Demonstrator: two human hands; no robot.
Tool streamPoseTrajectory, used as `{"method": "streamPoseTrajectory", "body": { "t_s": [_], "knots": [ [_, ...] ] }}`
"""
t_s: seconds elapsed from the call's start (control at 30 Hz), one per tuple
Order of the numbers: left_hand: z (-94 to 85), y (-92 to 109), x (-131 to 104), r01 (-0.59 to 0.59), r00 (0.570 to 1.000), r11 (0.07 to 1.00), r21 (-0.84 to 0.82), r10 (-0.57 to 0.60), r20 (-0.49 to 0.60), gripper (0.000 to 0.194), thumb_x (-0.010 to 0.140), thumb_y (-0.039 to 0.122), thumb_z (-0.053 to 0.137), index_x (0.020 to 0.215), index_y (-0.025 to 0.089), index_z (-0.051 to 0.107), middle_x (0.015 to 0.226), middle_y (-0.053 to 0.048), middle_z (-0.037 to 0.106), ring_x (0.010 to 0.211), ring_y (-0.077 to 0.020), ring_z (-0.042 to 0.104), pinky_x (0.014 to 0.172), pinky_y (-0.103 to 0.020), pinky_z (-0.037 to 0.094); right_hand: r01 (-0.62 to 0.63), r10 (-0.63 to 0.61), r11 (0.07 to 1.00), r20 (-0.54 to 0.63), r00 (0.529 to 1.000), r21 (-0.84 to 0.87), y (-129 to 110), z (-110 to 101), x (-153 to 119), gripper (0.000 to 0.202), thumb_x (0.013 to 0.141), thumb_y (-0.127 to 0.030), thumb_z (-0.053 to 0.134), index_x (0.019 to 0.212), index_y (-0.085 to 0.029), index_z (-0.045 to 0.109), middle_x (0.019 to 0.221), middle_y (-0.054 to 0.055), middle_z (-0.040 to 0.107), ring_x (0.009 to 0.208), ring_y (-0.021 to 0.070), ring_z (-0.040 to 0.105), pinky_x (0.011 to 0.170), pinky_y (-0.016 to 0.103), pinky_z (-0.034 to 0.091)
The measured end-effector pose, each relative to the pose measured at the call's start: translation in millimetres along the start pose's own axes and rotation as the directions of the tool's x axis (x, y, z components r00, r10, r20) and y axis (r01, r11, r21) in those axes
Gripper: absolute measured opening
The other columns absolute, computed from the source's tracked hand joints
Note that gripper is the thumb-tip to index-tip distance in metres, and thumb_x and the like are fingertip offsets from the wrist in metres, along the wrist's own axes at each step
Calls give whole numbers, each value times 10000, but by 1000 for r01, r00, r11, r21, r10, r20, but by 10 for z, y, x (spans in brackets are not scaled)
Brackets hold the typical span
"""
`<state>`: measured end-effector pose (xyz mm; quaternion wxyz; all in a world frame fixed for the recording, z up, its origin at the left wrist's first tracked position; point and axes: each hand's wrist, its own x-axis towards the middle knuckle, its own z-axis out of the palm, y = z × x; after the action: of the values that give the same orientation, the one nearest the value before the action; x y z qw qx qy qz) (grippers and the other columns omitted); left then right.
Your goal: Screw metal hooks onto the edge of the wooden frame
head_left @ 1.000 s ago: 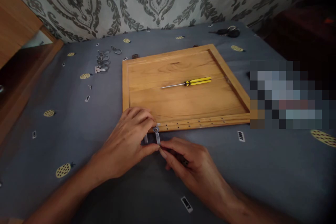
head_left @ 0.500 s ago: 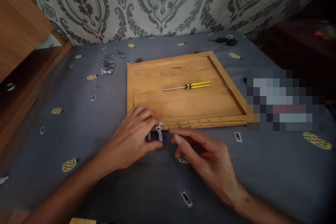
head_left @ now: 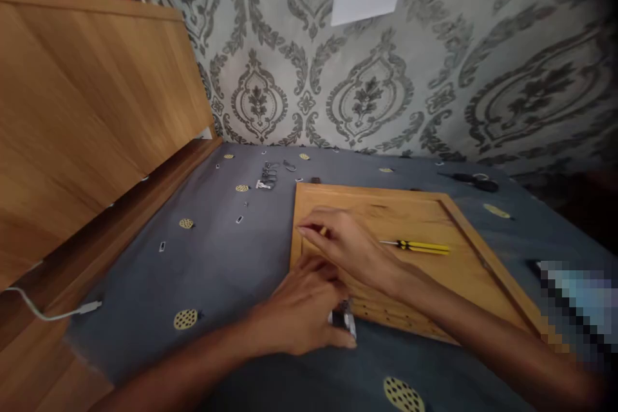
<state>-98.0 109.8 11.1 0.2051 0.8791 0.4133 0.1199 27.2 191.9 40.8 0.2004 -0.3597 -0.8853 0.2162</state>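
My left hand (head_left: 311,309) is closed on a small silver metal clip (head_left: 348,322), held at the near edge of a framed wooden panel (head_left: 376,212). The fingers partly cover the clip, so its full shape is hidden. Over the panel's left side reaches my right hand (head_left: 350,241), thumb and forefinger pinched together; whether anything tiny is between them, I cannot make out. A yellow and black screwdriver (head_left: 422,246) lies on the panel, right of that hand. Small dark holes run along the panel's near edge.
Several metal clips (head_left: 268,177) lie on the grey pineapple-print cloth (head_left: 226,257), with a tiny metal part (head_left: 246,205) nearby. Black scissors (head_left: 476,181) rest at the back right. A wooden cabinet (head_left: 96,90) stands left, and a white cable (head_left: 58,315) lies below it.
My right hand has moved from below the near edge up and left across the panel. The left hand still holds the clip there. My view has tilted up and turned left.
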Motion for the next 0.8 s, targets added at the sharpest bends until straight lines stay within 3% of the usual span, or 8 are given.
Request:
{"method": "streamPoseTrajectory", "body": {
  "t_s": [0.1,0.17,0.33,0.53,0.8],
  "knots": [
    [14,-12,2,10,1000,1000,21,-10,6,355,770,446,883,861,154,703,1037,-88,704,1123,-283,617,1044,-425,480,20,-12,998,139,990,-61,-67,165,563,126,982,-190,626,962,-130,736,917,42,732,866,172,698,843,339,567],
    [28,-22,7,9,1000,999,36,-9,13,382,766,471,880,860,142,711,1007,-91,706,1073,-279,624,995,-409,496,24,-2,994,206,979,-105,-112,312,865,191,1000,-299,641,1078,-134,697,1055,56,715,974,187,695,903,394,584],
    [49,-53,14,-54,999,995,80,54,6,404,835,512,794,872,115,734,978,-106,715,1023,-290,616,948,-424,494,4,46,982,259,965,-189,-207,650,1330,323,1006,-360,631,1260,-160,638,1268,103,653,1103,223,665,943,437,582],
    [57,-74,0,-67,998,988,141,65,19,462,864,545,758,931,88,750,1033,-126,716,1117,-305,599,1033,-435,471,-53,119,964,245,962,-259,-192,912,1482,341,1004,-363,633,1279,-162,629,1285,106,644,1115,229,661,949,444,580],
    [58,-85,-15,-73,997,991,115,73,4,438,856,535,769,918,102,747,1050,-142,720,1128,-327,599,1010,-475,478,-60,124,964,238,963,-259,-60,970,1473,344,1005,-366,632,1280,-159,627,1281,106,645,1108,227,663,942,442,582]
  ]
}}
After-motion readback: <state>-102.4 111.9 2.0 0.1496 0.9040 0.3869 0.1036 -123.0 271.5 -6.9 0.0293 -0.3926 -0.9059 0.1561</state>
